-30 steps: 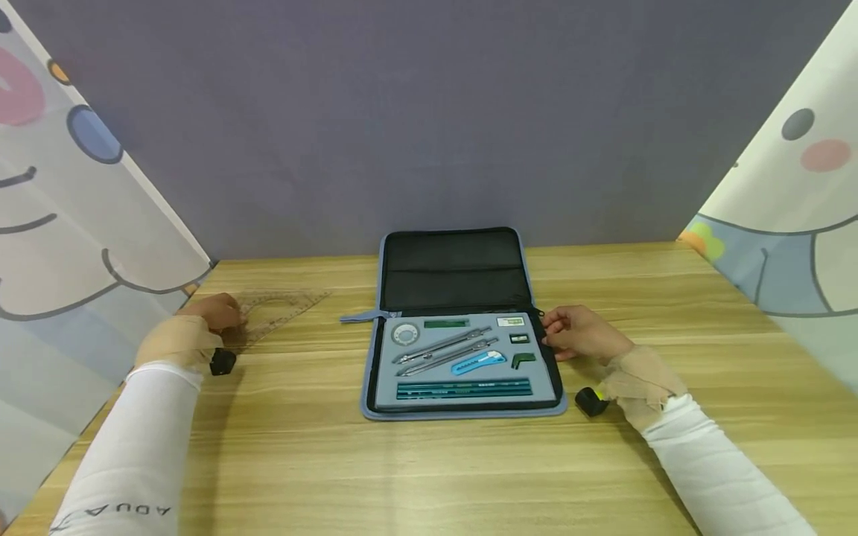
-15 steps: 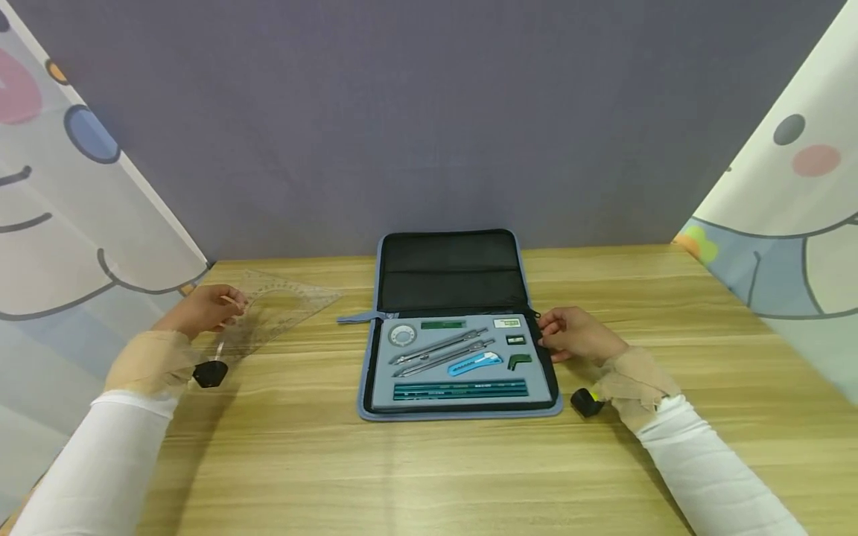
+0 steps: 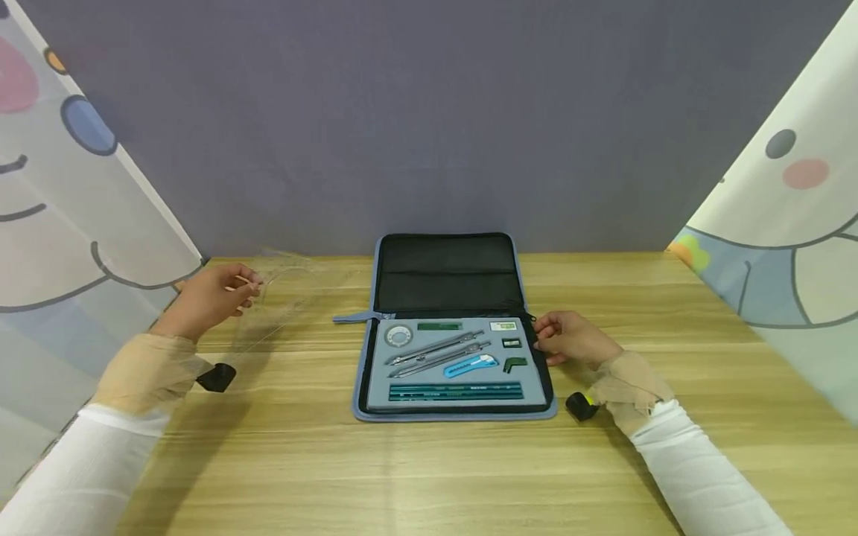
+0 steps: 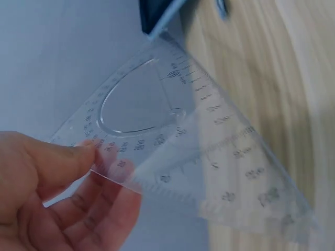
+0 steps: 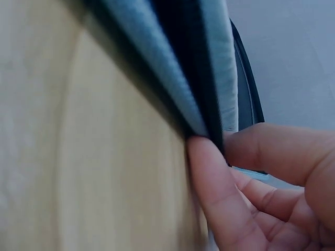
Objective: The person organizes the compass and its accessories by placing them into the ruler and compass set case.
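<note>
A clear plastic set square [image 4: 183,157] with a protractor cutout and printed scales is pinched by one edge between the thumb and fingers of my left hand [image 3: 217,298]. It is tilted up above the table at the left. An open zippered case [image 3: 442,272] lies mid-table, its black inner lid standing at the back. My right hand [image 3: 573,339] pinches the case's right edge, thumb and finger on the dark zipper border [image 5: 214,99]. In the grey insert [image 3: 402,383] sit two compasses [image 3: 436,353], a blue utility knife [image 3: 471,365] and green pencils [image 3: 456,391].
Also in the insert are a round white dial-like piece [image 3: 398,336], an eraser [image 3: 503,325], a sharpener [image 3: 512,343] and a small green angled piece [image 3: 515,364]. A blue strap [image 3: 354,318] sticks out left. A grey wall [image 3: 429,126] rises behind the wooden table [image 3: 302,461].
My left hand has lifted the set square from near the table, tilting it up and moving it slightly right. My right hand keeps its grip on the case edge.
</note>
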`<action>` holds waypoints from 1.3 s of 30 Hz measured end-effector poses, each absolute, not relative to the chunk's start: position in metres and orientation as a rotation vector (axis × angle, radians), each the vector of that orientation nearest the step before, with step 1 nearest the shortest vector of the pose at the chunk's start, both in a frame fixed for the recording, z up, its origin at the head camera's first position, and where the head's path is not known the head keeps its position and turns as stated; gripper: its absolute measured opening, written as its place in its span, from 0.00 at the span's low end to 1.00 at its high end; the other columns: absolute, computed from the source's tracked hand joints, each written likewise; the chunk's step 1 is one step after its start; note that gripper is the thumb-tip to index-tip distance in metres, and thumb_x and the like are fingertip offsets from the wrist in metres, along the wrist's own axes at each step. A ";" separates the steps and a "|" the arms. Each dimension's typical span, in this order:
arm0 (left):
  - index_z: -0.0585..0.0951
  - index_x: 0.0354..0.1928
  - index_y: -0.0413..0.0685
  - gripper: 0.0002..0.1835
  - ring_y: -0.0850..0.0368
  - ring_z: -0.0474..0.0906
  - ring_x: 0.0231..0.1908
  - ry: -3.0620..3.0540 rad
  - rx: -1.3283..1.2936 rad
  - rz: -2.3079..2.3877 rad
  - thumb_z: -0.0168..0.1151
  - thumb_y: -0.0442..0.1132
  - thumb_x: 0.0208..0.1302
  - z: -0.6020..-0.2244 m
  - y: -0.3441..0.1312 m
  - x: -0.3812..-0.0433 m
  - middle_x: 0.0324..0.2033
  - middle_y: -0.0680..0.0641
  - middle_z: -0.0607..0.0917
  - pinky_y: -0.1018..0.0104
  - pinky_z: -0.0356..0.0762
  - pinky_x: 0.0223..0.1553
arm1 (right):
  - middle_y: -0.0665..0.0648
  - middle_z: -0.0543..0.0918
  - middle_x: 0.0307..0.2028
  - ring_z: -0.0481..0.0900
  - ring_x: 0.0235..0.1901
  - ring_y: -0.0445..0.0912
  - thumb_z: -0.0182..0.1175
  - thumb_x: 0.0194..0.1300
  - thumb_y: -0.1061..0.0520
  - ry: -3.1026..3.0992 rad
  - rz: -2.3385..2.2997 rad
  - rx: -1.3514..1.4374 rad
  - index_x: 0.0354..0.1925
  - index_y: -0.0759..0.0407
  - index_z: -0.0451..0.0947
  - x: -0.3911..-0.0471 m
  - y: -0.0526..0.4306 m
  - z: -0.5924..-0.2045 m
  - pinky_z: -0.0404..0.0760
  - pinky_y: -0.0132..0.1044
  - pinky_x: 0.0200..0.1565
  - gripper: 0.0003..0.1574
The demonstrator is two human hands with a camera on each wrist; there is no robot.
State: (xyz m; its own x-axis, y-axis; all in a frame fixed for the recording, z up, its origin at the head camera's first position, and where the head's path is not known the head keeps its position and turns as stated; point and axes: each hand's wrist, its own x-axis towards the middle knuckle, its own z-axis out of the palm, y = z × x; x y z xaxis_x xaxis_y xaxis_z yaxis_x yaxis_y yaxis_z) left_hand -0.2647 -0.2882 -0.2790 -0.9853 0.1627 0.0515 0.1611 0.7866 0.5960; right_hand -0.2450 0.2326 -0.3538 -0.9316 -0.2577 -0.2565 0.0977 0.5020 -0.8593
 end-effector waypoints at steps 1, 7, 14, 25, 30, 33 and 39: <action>0.73 0.51 0.34 0.15 0.62 0.77 0.32 2.982 0.282 1.020 0.49 0.40 0.71 -0.278 -0.282 -0.265 0.43 0.33 0.79 0.65 0.79 0.32 | 0.60 0.72 0.36 0.78 0.34 0.43 0.53 0.61 0.69 2.393 -1.408 -0.128 0.51 0.77 0.63 -0.245 0.233 -0.355 0.82 0.36 0.31 0.21; 0.76 0.48 0.35 0.12 0.60 0.77 0.31 3.061 0.365 1.203 0.51 0.36 0.70 -0.282 -0.244 -0.266 0.40 0.35 0.79 0.68 0.79 0.30 | 0.61 0.74 0.37 0.78 0.33 0.43 0.54 0.60 0.69 2.374 -1.397 -0.137 0.51 0.78 0.64 -0.243 0.238 -0.359 0.82 0.37 0.32 0.22; 0.77 0.49 0.37 0.13 0.60 0.77 0.33 3.032 0.420 1.501 0.52 0.38 0.70 -0.278 -0.203 -0.273 0.40 0.40 0.79 0.67 0.81 0.33 | 0.61 0.78 0.38 0.79 0.32 0.44 0.56 0.64 0.63 2.353 -1.418 -0.122 0.52 0.77 0.65 -0.246 0.244 -0.348 0.83 0.37 0.33 0.23; 0.79 0.49 0.38 0.12 0.57 0.77 0.32 2.907 0.527 1.700 0.55 0.36 0.68 -0.267 -0.161 -0.295 0.41 0.40 0.79 0.57 0.81 0.36 | 0.63 0.79 0.39 0.79 0.33 0.43 0.51 0.66 0.63 2.489 -1.321 -0.210 0.50 0.78 0.67 -0.274 0.249 -0.332 0.81 0.37 0.36 0.19; 0.80 0.47 0.39 0.10 0.55 0.77 0.32 2.910 0.550 1.707 0.56 0.35 0.67 -0.269 -0.154 -0.306 0.40 0.40 0.80 0.54 0.81 0.36 | 0.76 0.70 0.53 0.77 0.48 0.55 0.44 0.71 0.62 2.433 -1.355 -0.247 0.60 0.82 0.56 -0.292 0.241 -0.333 0.78 0.41 0.48 0.27; 0.80 0.46 0.41 0.09 0.53 0.78 0.33 2.897 0.541 1.743 0.57 0.34 0.66 -0.272 -0.150 -0.311 0.39 0.42 0.80 0.54 0.81 0.35 | 0.80 0.56 0.63 0.63 0.61 0.66 0.38 0.73 0.63 2.303 -1.465 -0.239 0.66 0.81 0.44 -0.302 0.239 -0.336 0.69 0.50 0.59 0.31; 0.81 0.45 0.40 0.09 0.46 0.79 0.38 2.866 0.534 1.840 0.58 0.32 0.64 -0.278 -0.137 -0.322 0.39 0.41 0.82 0.58 0.81 0.34 | 0.78 0.57 0.63 0.77 0.47 0.48 0.37 0.72 0.68 2.201 -1.596 -0.143 0.69 0.77 0.40 -0.320 0.237 -0.344 0.76 0.38 0.52 0.32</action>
